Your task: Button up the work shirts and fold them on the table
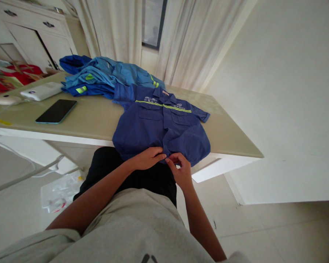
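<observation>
Partly done: navy work shirt spread out, lower front in hand

Face up, the short-sleeved navy work shirt [138, 129] lies across the middle of the frame on the table [233, 137], its lower edge hanging over the near side. Both hands meet at the bottom of its button placket [167, 126], in the lower centre. The left hand [146, 159] has thumb and forefinger closed on the cloth there; the right hand [181, 168], just beside it, pinches the cloth between thumb and bent forefinger, close to the hem.

As far as can be judged, the laying-out is done: collar [164, 95] toward the top, sleeves out to either side, chest pockets [149, 113] and yellow-green stripe [181, 108] facing up. The two front halves look closed together down to the chest, though the buttons are too small to tell which are fastened. What seems left is the bottom of the front, where the cloth bunches around the fingers and ripples toward the right. No fold has been made in the body yet. In the upper left, a loose heap of blue work clothes [109, 71] lies rumpled, apparently not dealt with.
</observation>
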`<state>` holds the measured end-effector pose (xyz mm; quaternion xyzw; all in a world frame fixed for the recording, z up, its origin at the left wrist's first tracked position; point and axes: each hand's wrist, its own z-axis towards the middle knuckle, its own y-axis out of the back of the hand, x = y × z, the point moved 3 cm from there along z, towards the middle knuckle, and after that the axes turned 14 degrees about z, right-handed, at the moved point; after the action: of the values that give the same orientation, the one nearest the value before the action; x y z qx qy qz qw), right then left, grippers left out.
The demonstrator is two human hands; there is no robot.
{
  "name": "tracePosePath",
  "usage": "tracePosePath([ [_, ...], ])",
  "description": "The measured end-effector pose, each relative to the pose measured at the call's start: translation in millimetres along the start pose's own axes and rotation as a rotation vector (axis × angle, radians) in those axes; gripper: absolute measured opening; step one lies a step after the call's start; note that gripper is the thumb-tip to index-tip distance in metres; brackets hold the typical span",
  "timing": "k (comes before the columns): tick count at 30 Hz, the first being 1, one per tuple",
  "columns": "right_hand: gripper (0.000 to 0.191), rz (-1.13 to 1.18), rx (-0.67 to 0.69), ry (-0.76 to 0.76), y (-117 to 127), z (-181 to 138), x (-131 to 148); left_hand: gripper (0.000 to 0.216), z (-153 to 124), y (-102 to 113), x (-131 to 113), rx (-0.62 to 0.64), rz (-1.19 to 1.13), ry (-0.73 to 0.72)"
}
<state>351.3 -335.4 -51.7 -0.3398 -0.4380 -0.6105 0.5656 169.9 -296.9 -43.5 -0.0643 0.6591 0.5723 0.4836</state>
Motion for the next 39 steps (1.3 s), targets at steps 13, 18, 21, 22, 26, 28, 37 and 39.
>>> tracePosePath([
  [13,0.013,-0.202,0.093,0.160,-1.3,3.7,11.9,0.025,-3.5,0.7,-0.6,-0.012,0.107,-0.023],
  [18,0.013,-0.246,0.090,0.075,-3.0,6.5,-0.3,0.016,-4.2,-4.9,-6.4,-0.086,0.553,-0.069],
  [21,0.016,-0.221,0.076,0.024,-3.6,6.6,-7.9,0.012,-5.2,-9.1,-9.3,-0.127,0.791,-0.107],
  [22,0.017,-0.186,0.061,0.001,-3.4,6.7,-10.2,0.012,-5.7,-9.9,-10.1,-0.145,0.836,-0.123],
  [26,0.023,0.042,-0.036,-0.175,-2.5,7.7,-20.1,0.018,-8.1,-10.7,-12.6,-0.254,0.912,-0.188],
  [28,0.025,0.116,-0.086,-0.217,-2.4,8.5,-22.2,0.023,-9.0,-11.4,-12.6,-0.291,0.908,-0.202],
  [37,0.040,0.019,-0.079,-0.088,4.1,3.3,-12.3,0.034,-10.3,-13.5,-8.9,-0.246,0.638,-0.180],
  [39,0.039,-0.079,-0.067,-0.001,4.0,5.3,-2.3,0.033,-9.1,-18.9,-7.4,-0.197,0.661,-0.202],
])
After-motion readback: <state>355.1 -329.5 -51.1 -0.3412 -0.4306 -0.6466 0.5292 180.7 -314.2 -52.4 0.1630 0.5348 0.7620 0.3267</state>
